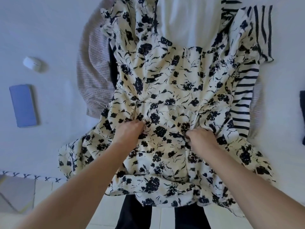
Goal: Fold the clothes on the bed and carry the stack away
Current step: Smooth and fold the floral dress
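cream floral dress [166, 90], spread rumpled on bed [49, 38]

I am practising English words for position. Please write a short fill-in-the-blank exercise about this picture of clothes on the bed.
1. Both hands grip the ____-patterned dress.
2. The striped garment lies ____ the dress.
3. The blue phone lies on the dress's ____ side.
4. The left hand and right hand are ____ on cloth.

Missing words: floral; under; left; shut

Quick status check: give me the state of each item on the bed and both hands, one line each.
Floral dress: spread out, unfolded, wrinkled, hem over the bed edge.
Striped top: unfolded, partly under the dress.
Beige garment: unfolded, partly under the dress.
White garment: flat, partly under the dress.
Phone: lying flat on the bed.
Left hand: grip shut on the dress.
Right hand: grip shut on the dress.
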